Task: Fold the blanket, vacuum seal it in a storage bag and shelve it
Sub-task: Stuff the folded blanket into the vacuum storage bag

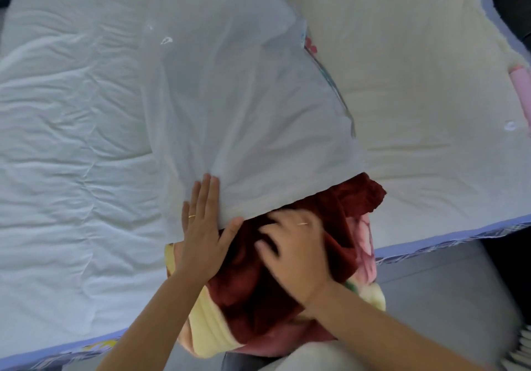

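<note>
Blanket, dark red with cream and pink patches, is lying bunched at the near edge of the bed, its far end going under the mouth of the storage bag and its near end hanging over the bed's edge. The translucent white bag is lying flat, stretching away towards the far side of the bed, between the creased white sheet and a cream cover on the right. The left hand is pressing flat on the bag's near left corner, fingers straight and together, thumb spread along the rim of the mouth, gripping nothing. The right hand is resting on the blanket just outside the mouth, fingers bent down into the red fabric; it is blurred, so whether it is pinching a fold cannot be told. Each hand is wearing a thin ring.
</note>
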